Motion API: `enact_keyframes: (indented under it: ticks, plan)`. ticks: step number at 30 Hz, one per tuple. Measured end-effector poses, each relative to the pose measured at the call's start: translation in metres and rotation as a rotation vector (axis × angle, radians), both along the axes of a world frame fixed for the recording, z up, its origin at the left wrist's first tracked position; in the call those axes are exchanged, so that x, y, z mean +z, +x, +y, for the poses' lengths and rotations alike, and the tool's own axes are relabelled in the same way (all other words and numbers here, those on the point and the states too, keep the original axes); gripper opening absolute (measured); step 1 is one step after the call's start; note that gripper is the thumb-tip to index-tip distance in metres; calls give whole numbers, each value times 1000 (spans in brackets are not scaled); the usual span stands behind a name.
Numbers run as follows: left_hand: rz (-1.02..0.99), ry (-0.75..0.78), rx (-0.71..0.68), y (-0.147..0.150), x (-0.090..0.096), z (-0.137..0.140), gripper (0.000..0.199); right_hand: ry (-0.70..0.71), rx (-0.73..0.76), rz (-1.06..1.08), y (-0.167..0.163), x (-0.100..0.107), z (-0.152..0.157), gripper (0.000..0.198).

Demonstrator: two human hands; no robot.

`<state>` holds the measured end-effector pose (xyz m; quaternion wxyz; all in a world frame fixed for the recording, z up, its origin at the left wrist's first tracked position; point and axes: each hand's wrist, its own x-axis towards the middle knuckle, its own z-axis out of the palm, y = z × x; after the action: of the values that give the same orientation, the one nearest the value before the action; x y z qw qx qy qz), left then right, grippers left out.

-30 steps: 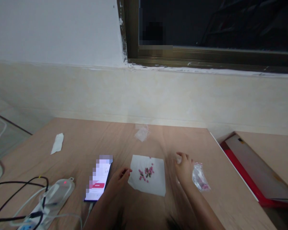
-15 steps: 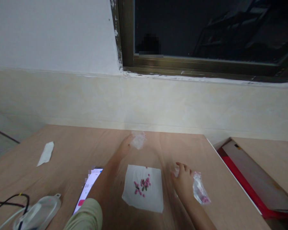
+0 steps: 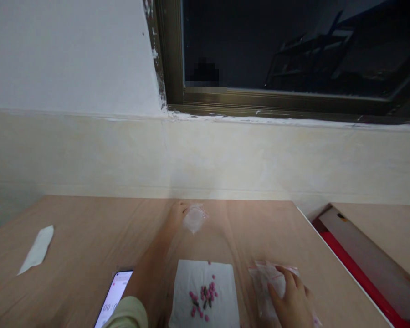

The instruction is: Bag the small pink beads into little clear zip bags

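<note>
My left hand [image 3: 178, 210] reaches to the back of the table, at the left edge of a small clear plastic bag [image 3: 194, 219]. Its fingers are too small and blurred to make out a grip. On the right, my right hand [image 3: 292, 298] lies over clear zip bags [image 3: 264, 284], thumb and fingers apart. It covers much of the bag beneath it, with a bit of pink showing at the lower right. Between my arms is a white paper sheet [image 3: 184, 282] with several small pink beads [image 3: 210, 291] and dark green pieces on it.
A phone [image 3: 114, 296] with a lit timer screen lies beside my left forearm. A crumpled white tissue [image 3: 37, 250] is at the far left. The wall and window frame [image 3: 225, 98] rise behind the table, and a red-edged panel [image 3: 362, 278] stands beyond its right edge.
My right hand has shifted right, onto the bag that lay beside it, uncovering a bag to its left. My left hand stays by the small bag. The view has tilted upward.
</note>
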<state>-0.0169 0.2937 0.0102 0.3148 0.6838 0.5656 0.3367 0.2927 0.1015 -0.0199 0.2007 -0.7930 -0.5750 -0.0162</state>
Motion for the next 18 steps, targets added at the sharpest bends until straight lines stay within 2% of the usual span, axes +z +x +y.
enact_keyframes:
  ticks: [4, 6, 9, 14, 18]
  plan:
    - [132, 55, -18, 1, 9, -18, 22, 16, -111, -75, -1, 5, -15, 44]
    - [270, 83, -68, 8, 9, -31, 21, 1, -167, -98, -2, 4, -22, 47]
    - [442, 92, -139, 20, 8, -48, 24, -54, -162, -43, 0, 1, -30, 47]
    - [426, 96, -183, 25, 18, -73, 29, -55, -48, 182, 10, 7, -42, 39]
    - [297, 105, -227, 20, 38, -111, 26, 14, -100, 284, 17, 31, -54, 38]
